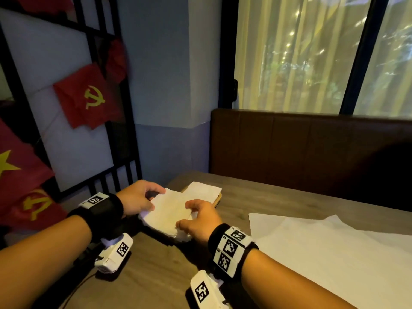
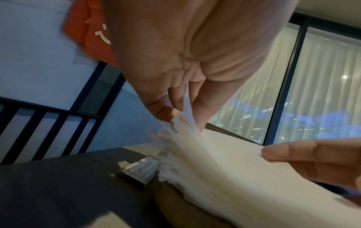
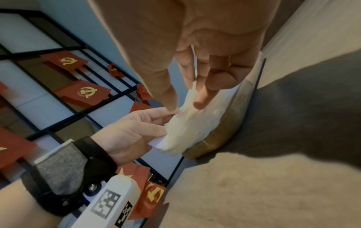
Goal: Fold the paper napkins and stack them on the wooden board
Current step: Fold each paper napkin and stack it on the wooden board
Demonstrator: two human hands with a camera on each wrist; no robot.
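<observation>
Nearest the lens, at the bottom of the head view, two forearms wearing black wrist straps with tag-marked camera blocks reach up toward the middle of the frame. The left hand (image 1: 139,200) pinches the left edge of a thick bundle of paper napkins (image 1: 169,214); the left wrist view shows thumb and fingers (image 2: 162,108) clamped on the frayed sheet edges. The right hand (image 1: 200,216) has its grip closed on the bundle's lower right corner, thumb on top and fingers curled beneath, as the right wrist view confirms.

The bundle sits at frame centre, partly over the near end of the wooden board (image 1: 217,201), whose light rim peeks out at its right. A single folded napkin (image 1: 204,190) already lies on the board just above the bundle. A large flat white sheet (image 1: 334,246) covers the counter (image 1: 156,275) at lower right, well apart from the hands.

The napkins look light, soft and limp: layers fan apart and tear easily, and a loose sheet would likely slide off the rest. I judge the best hold is opposite edges or corners, pinched gently through all layers, keeping the pile level so it does not sag or shed sheets.
</observation>
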